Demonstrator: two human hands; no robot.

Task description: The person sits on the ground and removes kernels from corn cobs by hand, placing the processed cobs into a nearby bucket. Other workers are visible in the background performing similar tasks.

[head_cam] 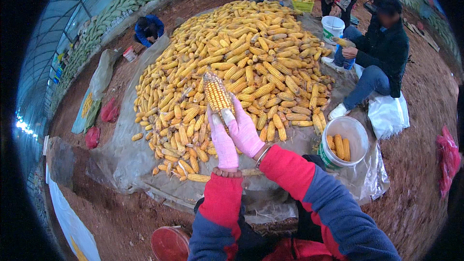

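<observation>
Both my hands wear pink gloves with pale fingertips and meet around one ear of corn [216, 92], held up before me. Its yellow kernels face me, and the dark, dry tip points away. My left hand [222, 145] grips the lower left side of the ear, while my right hand [244, 127] clasps it from the right. The lower end of the ear is partly hidden by my fingers. Beyond and beneath them spreads a large heap of husked corn ears [250, 50], lying on a grey plastic sheet [127, 163].
To my right stands a white bucket [346, 121] with several ears inside. A seated person [380, 43] holds an ear beyond it; other people work around the heap. A red bucket [169, 244] is at lower left. Red mesh bags [110, 110] lie on the soil at left.
</observation>
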